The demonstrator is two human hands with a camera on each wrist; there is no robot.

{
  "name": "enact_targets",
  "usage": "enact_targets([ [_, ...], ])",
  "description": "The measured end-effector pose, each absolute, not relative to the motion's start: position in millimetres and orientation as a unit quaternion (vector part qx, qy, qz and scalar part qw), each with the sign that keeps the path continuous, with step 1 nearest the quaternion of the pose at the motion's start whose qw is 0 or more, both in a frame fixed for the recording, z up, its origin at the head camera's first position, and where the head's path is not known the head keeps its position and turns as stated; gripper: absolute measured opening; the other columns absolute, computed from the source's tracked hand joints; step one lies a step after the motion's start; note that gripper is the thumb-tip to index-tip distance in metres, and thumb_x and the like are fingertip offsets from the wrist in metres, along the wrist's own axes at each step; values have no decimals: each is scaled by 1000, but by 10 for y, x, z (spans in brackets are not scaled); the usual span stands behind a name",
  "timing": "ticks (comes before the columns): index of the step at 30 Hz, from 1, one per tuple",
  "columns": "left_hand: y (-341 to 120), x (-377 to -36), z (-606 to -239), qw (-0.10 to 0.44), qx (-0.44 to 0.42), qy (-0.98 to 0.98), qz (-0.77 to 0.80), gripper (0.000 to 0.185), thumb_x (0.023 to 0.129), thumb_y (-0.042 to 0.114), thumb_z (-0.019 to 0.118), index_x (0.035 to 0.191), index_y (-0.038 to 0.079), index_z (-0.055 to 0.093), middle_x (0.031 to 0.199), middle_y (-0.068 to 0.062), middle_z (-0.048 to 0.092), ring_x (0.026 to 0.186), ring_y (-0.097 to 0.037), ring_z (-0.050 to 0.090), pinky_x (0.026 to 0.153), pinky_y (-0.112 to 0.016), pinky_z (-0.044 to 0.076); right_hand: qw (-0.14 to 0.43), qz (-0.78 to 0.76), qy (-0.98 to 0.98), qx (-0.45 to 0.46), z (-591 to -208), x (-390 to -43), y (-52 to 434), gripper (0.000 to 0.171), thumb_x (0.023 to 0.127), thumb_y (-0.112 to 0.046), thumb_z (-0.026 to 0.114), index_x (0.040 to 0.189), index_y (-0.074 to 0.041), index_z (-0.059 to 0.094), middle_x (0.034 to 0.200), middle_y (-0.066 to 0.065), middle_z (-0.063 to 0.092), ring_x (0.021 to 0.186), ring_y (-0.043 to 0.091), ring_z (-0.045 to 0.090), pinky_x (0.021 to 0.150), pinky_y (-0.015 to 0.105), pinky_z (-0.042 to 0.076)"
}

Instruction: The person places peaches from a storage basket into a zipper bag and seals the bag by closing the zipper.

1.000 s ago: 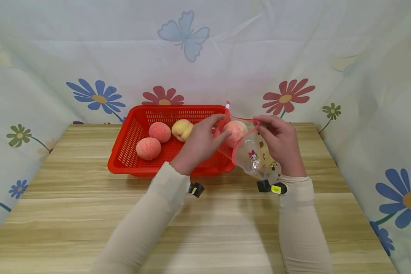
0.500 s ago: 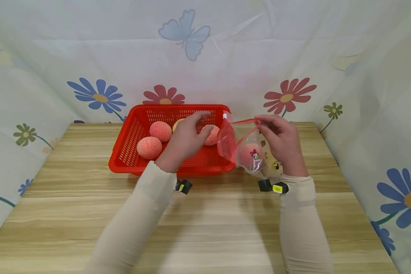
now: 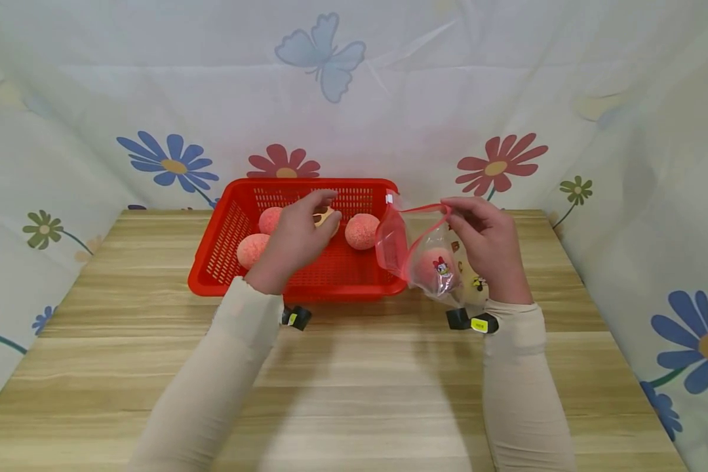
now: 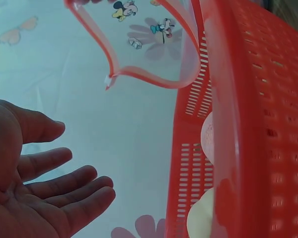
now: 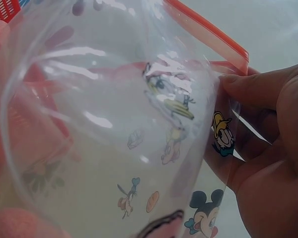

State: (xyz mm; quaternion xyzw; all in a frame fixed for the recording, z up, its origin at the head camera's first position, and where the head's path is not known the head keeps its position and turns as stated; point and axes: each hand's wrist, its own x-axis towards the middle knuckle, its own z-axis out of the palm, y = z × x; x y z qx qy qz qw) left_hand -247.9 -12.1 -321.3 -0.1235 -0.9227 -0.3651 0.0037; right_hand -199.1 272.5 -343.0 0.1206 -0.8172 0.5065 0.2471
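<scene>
My right hand (image 3: 455, 213) pinches the red zip rim of a clear cartoon-printed bag (image 3: 425, 255) and holds it up beside the red basket (image 3: 218, 242). One pink peach (image 3: 433, 270) lies in the bottom of the bag. My left hand (image 3: 307, 223) hovers over the basket with relaxed, empty fingers (image 4: 64, 193), just above a yellow peach (image 3: 323, 216). Three pink peaches (image 3: 362, 231) (image 3: 268, 219) (image 3: 249, 249) lie in the basket. In the right wrist view the fingers (image 5: 253, 91) grip the bag (image 5: 114, 124) at its rim.
The basket stands at the far middle of a wooden table (image 3: 360, 393). A flowered cloth (image 3: 94, 131) walls the table at the back and both sides. The bag's mouth (image 4: 139, 74) hangs open next to the basket's right wall (image 4: 248, 124).
The left hand let a pink peach go into the bag, where it dropped to the bottom. That hand then moved left from the bag mouth to over the basket. The right hand stayed put.
</scene>
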Motion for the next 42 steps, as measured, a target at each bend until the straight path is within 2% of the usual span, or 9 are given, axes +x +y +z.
enact_targets([
  [6,-187,-2488,-3215,3,-120,-922,-367,52,94,34,60,142,20,46,140,-6,53,124,-30,55,95,-45,53,248,506,-817,121,-3428,-1995,2727,26,94,-11,61,119,-10,69,110,9,69,92,3,63,83,12,52],
  [21,-385,-2541,-3290,20,-102,-926,-362,47,96,29,59,140,17,48,139,-7,55,125,-27,53,101,-44,50,249,509,-815,121,-3427,-1997,2731,26,93,-11,62,119,-10,69,111,8,68,93,4,63,84,12,52],
  [42,-728,-2557,-3485,23,-69,-943,-323,56,91,33,64,142,20,47,139,-9,54,121,-31,54,94,-52,52,254,507,-813,129,-3449,-2007,2740,26,93,-10,63,118,-9,69,111,11,68,92,4,63,84,13,52],
])
